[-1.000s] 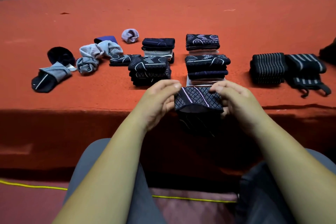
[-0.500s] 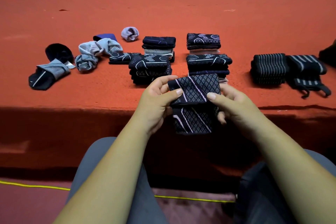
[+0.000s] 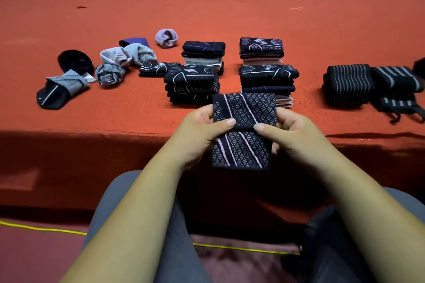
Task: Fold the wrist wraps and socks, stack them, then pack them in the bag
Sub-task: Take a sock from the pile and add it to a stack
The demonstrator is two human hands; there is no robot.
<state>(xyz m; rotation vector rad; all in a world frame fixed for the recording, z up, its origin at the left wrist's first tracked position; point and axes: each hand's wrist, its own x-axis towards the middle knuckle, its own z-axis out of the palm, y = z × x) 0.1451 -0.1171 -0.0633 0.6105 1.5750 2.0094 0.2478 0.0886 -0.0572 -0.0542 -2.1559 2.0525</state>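
A dark sock with a diamond pattern and pale diagonal stripes is held upright in front of the table edge, its top part folded over toward me. My left hand pinches its left side with the thumb on the fold line. My right hand pinches the right side the same way. Behind it stand several stacks of folded dark socks. Two rolled striped wrist wraps lie to the right. No bag is in view.
Loose unfolded socks lie at the left: grey ones, a dark one with grey, a black one, a lilac one. The orange-covered table stretches far back to a railing. A yellow cord runs along the floor.
The sock has been unfolded from a small bundle into a taller shape and lifted a little; both hands shifted to its sides with thumbs on the fold.
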